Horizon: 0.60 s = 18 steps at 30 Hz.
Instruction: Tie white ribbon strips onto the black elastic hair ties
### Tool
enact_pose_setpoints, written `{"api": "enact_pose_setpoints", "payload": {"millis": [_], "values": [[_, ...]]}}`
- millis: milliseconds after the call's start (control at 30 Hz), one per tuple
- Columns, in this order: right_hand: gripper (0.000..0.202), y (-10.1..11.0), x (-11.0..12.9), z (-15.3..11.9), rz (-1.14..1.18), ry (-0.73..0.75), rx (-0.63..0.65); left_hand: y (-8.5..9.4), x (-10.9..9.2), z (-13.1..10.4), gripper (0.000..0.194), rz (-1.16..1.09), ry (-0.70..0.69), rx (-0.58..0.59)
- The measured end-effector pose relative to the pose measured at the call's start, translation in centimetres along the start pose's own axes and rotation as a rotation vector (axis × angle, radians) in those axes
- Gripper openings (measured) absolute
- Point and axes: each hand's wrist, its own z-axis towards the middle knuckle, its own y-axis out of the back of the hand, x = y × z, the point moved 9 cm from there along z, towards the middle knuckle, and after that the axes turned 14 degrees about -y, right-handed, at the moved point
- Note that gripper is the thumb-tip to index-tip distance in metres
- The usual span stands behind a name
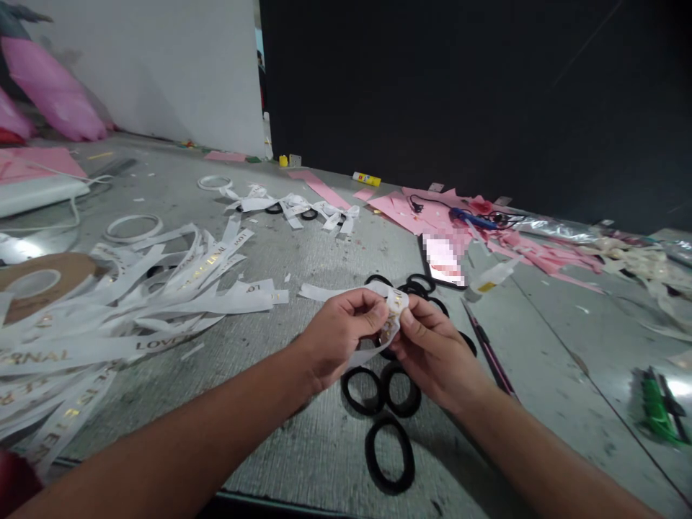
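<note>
My left hand (338, 335) and my right hand (432, 349) meet above the grey table (303, 252), both pinching one strip of white ribbon with gold print (392, 306). The ribbon is folded between my fingertips, and its loose end trails left toward (318, 291). Several black elastic hair bands (389, 454) lie on the table under and beyond my hands. A large heap of cut white ribbon strips (140, 303) lies to my left.
Finished white ribbon bows (295, 205) lie further back. A phone (443, 261), a small glue bottle (491, 277), a thin pink-black tool (489, 353), pink paper scraps (432, 209), tape rolls (132, 227) and a green item (659, 407) surround the work area.
</note>
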Motion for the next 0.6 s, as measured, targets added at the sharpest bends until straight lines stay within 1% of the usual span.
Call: {"api": "enact_pose_setpoints", "payload": {"millis": [100,167,300,367,467,600], "values": [[0.022,-0.1,0.1,0.0,-0.02,0.008,-0.003,-0.2,-0.3,0.0,0.019,0.034,-0.011,0.01],[0.02,-0.1,0.2,0.1,-0.02,0.015,-0.002,-0.1,-0.8,0.0,0.019,0.121,-0.041,0.013],[0.021,0.1,0.6,0.2,-0.008,0.049,-0.044,0.0,-1.5,0.1,0.019,0.281,-0.096,0.031],[0.022,0.0,0.8,0.1,-0.008,0.068,-0.032,0.2,-1.6,0.2,0.019,0.306,-0.106,0.024],[0.02,-0.3,1.0,0.0,-0.058,0.107,0.026,0.3,-1.8,0.3,0.019,0.318,-0.105,0.018],[0.013,0.1,0.9,-0.1,-0.167,0.123,0.006,0.2,-1.8,0.2,0.018,0.321,-0.098,0.029]]}}
